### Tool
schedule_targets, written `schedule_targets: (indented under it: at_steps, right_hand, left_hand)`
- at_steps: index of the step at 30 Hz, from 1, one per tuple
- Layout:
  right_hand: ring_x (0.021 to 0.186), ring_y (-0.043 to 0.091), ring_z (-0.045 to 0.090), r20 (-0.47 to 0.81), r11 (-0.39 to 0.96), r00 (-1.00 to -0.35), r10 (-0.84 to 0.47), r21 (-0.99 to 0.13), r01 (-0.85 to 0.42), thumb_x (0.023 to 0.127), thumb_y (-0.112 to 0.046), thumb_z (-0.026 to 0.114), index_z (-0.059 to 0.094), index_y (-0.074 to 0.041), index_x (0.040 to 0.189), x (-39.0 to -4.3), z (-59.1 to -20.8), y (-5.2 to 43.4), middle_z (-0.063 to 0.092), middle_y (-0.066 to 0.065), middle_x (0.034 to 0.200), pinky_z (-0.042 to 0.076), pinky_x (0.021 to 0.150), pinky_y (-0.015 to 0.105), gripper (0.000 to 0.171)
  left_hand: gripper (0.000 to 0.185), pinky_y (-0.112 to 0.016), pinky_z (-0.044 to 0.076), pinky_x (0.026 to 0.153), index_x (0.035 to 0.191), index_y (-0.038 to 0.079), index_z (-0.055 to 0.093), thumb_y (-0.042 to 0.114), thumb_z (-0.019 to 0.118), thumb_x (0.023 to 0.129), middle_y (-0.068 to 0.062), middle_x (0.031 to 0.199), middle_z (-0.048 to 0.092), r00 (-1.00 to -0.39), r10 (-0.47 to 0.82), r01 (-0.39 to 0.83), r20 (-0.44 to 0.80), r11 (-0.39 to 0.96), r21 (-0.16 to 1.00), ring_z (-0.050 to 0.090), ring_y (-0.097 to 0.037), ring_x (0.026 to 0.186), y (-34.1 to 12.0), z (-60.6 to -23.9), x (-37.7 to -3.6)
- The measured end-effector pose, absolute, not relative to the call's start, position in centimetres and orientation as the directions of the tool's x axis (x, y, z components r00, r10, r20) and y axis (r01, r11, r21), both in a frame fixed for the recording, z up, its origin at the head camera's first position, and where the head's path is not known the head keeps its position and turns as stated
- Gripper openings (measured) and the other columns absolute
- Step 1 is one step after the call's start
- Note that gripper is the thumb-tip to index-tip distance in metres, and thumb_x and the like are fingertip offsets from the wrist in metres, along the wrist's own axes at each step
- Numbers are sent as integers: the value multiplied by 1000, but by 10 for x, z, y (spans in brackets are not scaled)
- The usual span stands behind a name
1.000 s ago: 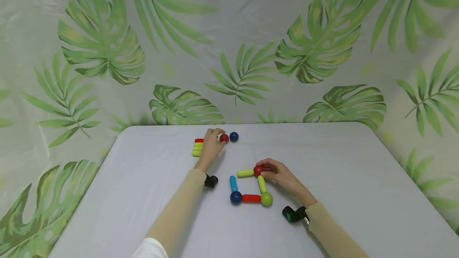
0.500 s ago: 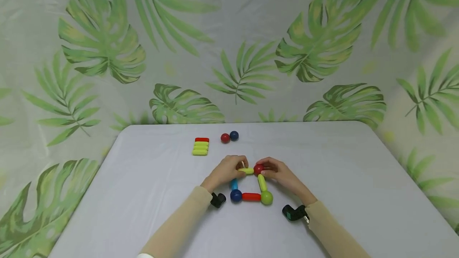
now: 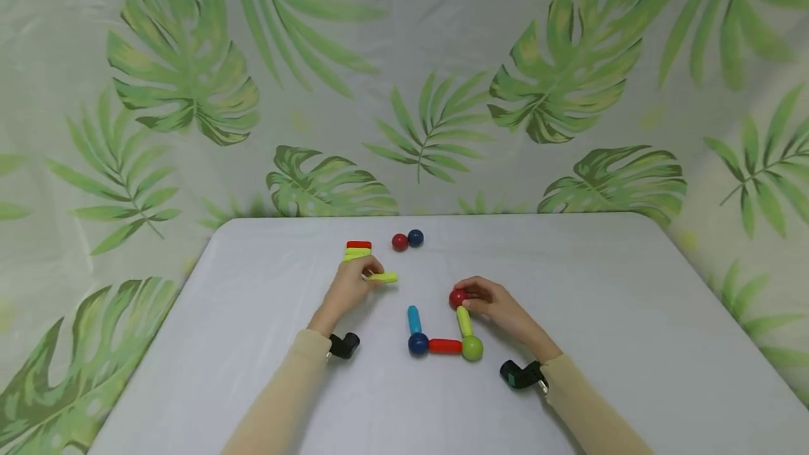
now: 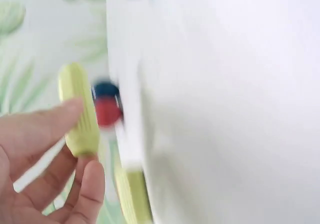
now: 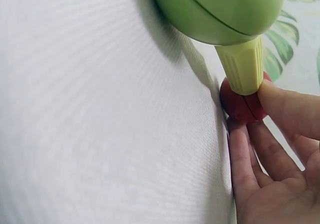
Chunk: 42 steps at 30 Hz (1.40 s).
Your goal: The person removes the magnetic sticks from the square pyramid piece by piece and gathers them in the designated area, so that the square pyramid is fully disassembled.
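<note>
A: What is the left hand (image 3: 346, 288) holding?

B: It is pinching a yellow stick (image 3: 383, 277) between thumb and fingers (image 4: 75, 115), with the stick poking out toward 3 o'clock, just above the table (image 3: 253, 343). The wrist view is blurred, but the grip shows there too.

A: And the right hand (image 3: 496, 306)?

B: Its fingers are curling round a red ball (image 3: 457, 298), thumb on one side, fingertips (image 5: 280, 101) on the other. The ball is sitting at the top of a yellow-green stick (image 3: 464, 321).

A: What is that stick joining?

B: A green ball (image 3: 471, 348) at its 6 o'clock end. From there a red stick (image 3: 445, 346) is running toward 9 o'clock to a blue ball (image 3: 418, 343), and a blue stick (image 3: 413, 319) is rising from that toward 12 o'clock.

A: Anything else lying about?

B: At 12 o'clock from the left hand, a stack of sticks (image 3: 357, 251), red one farthest. To the right of it, a second red ball (image 3: 399, 241) and a dark blue ball (image 3: 415, 237) are touching.
</note>
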State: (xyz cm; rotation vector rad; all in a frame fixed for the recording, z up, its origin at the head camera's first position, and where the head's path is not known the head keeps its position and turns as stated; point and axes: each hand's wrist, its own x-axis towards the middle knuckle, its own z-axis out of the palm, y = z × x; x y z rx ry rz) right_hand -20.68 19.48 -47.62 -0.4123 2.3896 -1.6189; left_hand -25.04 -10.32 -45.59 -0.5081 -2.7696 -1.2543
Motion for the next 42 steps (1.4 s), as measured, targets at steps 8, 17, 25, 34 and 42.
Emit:
schedule_targets:
  at_steps: [8,17,25,34,42]
  right_hand:
    - [112,31,53,-36,361,-940,-339,-928,-95,95,-10,60,56,-2,125,-210,-485,199,57,15,122,45,94,43,31]
    - [113,31,53,-39,351,-941,-336,-932,-87,94,-11,61,56,-3,124,-210,-487,197,57,14,122,45,95,42,31]
    - [113,31,53,-37,350,-943,-330,-933,-86,94,-10,61,57,-3,124,-209,-486,199,57,15,123,46,94,42,31]
    - [110,30,54,-35,336,-939,-343,-938,-88,94,-10,60,57,-2,124,-211,-487,198,57,15,122,45,94,41,31]
    - [113,31,52,-46,348,-944,-325,-935,-74,94,-11,60,57,-4,124,-211,-485,197,57,14,123,44,96,43,31]
  left_hand:
    - [18,-36,47,75,85,1,67,-8,77,73,-9,84,56,-971,155,235,183,763,602,53,-23,80,-137,-464,-265]
    - [21,-41,46,79,85,3,65,-6,78,71,-14,94,51,-973,116,213,202,796,567,50,-30,88,-136,-467,-265]
    - [23,-32,51,76,112,2,62,6,66,89,-9,104,59,-825,565,376,33,505,777,58,-20,88,-104,-463,-241]
    - [24,-24,48,73,106,8,65,4,72,84,2,98,54,-746,664,345,-52,453,822,55,-15,81,-68,-467,-226]
    - [16,-29,50,78,96,9,65,1,72,83,1,96,61,-817,573,357,67,411,839,58,-17,84,-76,-462,-229]
